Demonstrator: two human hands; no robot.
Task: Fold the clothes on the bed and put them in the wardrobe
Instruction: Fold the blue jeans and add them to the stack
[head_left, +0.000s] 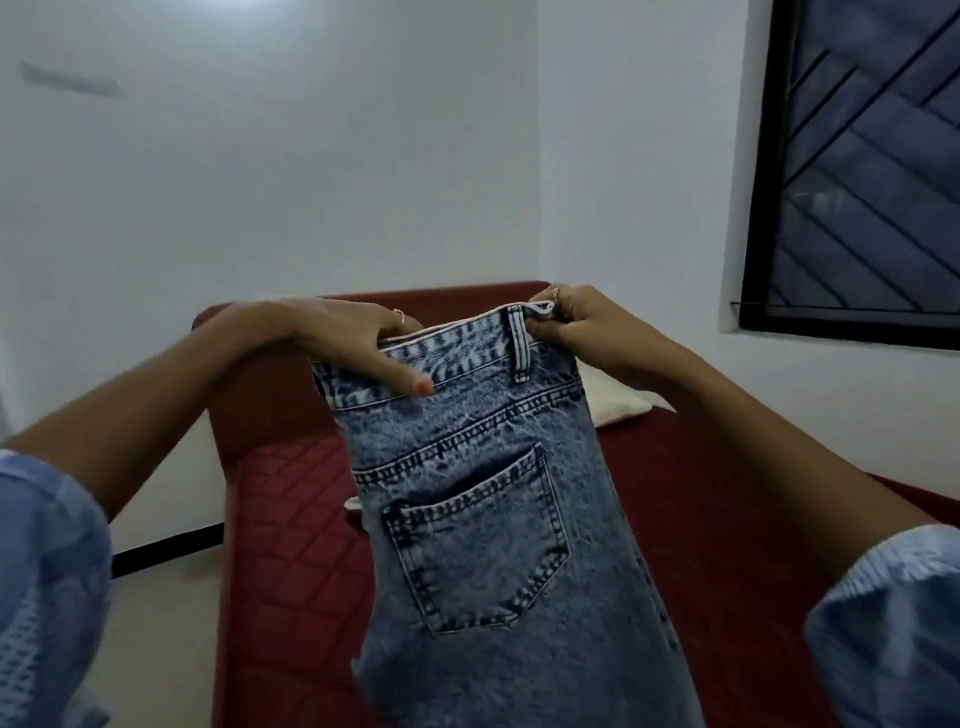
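Note:
A pair of acid-washed blue jeans (483, 519) hangs in the air in front of me, folded lengthwise with one back pocket facing me. My left hand (353, 338) grips the left end of the waistband, thumb lying across the front of the denim. My right hand (582, 325) pinches the right end of the waistband beside a belt loop. The legs drop out of view at the bottom edge. Below and behind the jeans lies the bed (291, 519) with its dark red quilted cover.
A cream pillow (615, 402) lies on the bed near the far right corner. White walls meet behind the bed. A dark window with a diagonal grille (862, 166) is on the right wall. Pale floor (166, 623) runs along the bed's left side.

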